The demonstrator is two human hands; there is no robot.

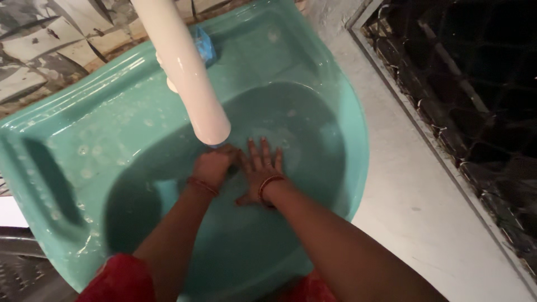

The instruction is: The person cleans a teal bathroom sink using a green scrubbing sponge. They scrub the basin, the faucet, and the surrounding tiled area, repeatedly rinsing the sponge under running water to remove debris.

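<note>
Both my hands are down in the bowl of a teal green wash basin (335, 100). My left hand (212, 166) is curled into a loose fist under the mouth of a white tap spout (187, 72); whether it holds anything is hidden. My right hand (262, 168) lies flat with fingers spread on the basin's bottom, touching the left hand. Each wrist wears a thin orange-red bangle. Red sleeves show at the bottom edge.
A small blue wrapper (205, 46) lies on the basin's back ledge beside the tap. Patterned tiles (39, 39) cover the wall behind. A grey concrete ledge (414, 184) runs on the right, with a dark metal grille (475, 72) beyond it.
</note>
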